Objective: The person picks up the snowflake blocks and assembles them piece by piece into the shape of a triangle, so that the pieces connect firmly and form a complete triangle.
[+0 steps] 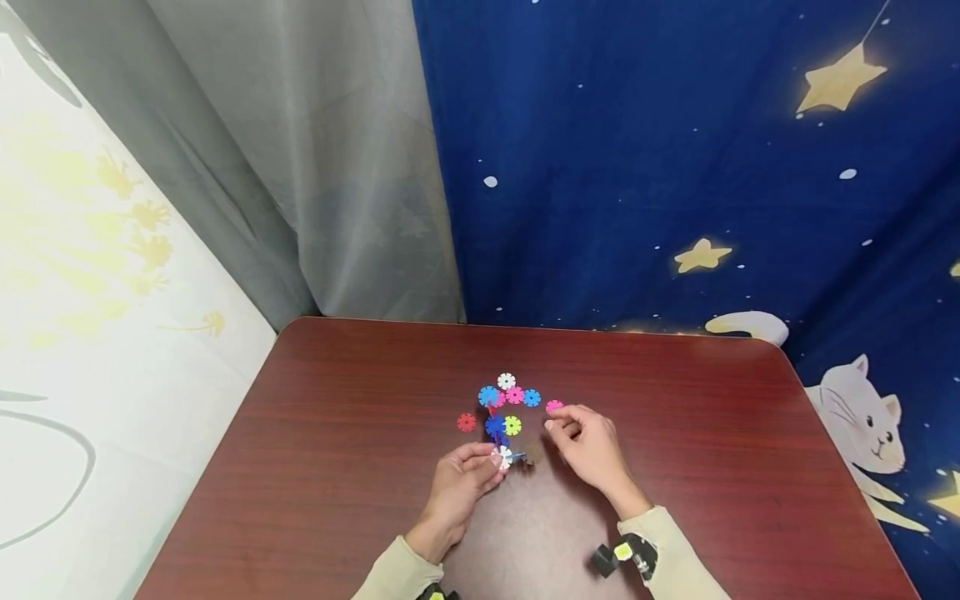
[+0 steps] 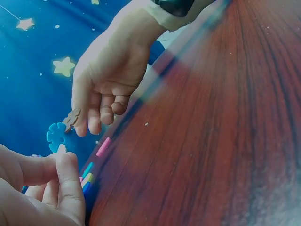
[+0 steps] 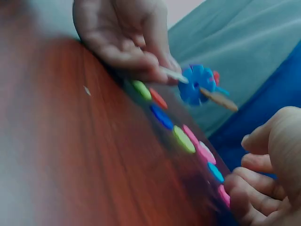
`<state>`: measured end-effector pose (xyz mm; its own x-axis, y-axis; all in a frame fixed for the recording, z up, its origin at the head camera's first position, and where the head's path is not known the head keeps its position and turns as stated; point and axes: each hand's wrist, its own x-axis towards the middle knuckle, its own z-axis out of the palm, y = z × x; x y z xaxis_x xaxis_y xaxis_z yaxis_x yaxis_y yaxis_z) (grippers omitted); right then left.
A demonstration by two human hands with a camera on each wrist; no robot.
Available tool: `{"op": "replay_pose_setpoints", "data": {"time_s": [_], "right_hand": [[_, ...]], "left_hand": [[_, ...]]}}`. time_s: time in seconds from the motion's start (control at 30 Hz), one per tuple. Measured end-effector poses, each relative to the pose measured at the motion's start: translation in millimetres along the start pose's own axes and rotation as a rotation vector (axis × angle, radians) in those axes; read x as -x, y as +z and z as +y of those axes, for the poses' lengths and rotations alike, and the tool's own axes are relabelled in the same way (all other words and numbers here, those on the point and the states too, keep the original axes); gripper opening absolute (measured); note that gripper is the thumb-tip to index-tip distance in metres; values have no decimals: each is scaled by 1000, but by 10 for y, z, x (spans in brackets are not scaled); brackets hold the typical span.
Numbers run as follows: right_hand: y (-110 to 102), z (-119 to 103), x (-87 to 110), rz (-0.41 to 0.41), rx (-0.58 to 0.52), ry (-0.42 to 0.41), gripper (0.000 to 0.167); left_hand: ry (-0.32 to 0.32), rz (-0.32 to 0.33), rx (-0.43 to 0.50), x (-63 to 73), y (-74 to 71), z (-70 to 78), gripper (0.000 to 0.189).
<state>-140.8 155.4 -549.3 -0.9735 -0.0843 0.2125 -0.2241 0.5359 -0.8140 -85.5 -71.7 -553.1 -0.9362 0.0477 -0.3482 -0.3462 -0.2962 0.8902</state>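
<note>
My left hand (image 1: 467, 477) pinches a white snowflake disc (image 1: 505, 457) between thumb and fingers. Slotted into that disc is a blue snowflake disc (image 3: 196, 84), and a brown snowflake disc (image 3: 219, 99) juts out from the blue one. Beyond them in the right wrist view, a bit of red (image 3: 216, 77) shows. My right hand (image 1: 592, 447) hovers to the right with loosely bent fingers and nothing visible between them. Close by its fingertips a pink snowflake disc (image 1: 554, 406) lies on the table. The left palm hides part of the white disc.
Several loose discs lie on the dark red wooden table (image 1: 337, 467): a red disc (image 1: 467, 422), a yellow-green disc (image 1: 512, 426), a light blue disc (image 1: 532, 397) and a white disc (image 1: 506, 381) among them. Grey and blue curtains (image 1: 600, 167) hang behind the table's far edge.
</note>
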Motion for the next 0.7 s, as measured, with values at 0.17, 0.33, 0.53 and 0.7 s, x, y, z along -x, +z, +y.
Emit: {"op": "replay_pose_setpoints", "data": {"time_s": [0.17, 0.33, 0.53, 0.7], "right_hand": [[-23, 99, -152, 36, 186, -24, 28], [-12, 136, -247, -4, 300, 7, 41], [-1, 97, -273, -64, 328, 50, 31], [-39, 73, -214, -77, 273, 83, 20]], "left_hand": [[-6, -12, -5, -22, -22, 29, 31], [-18, -30, -5, -56, -31, 39, 29], [-31, -39, -14, -45, -19, 42, 27], [-45, -46, -18, 1, -6, 39, 29]]}}
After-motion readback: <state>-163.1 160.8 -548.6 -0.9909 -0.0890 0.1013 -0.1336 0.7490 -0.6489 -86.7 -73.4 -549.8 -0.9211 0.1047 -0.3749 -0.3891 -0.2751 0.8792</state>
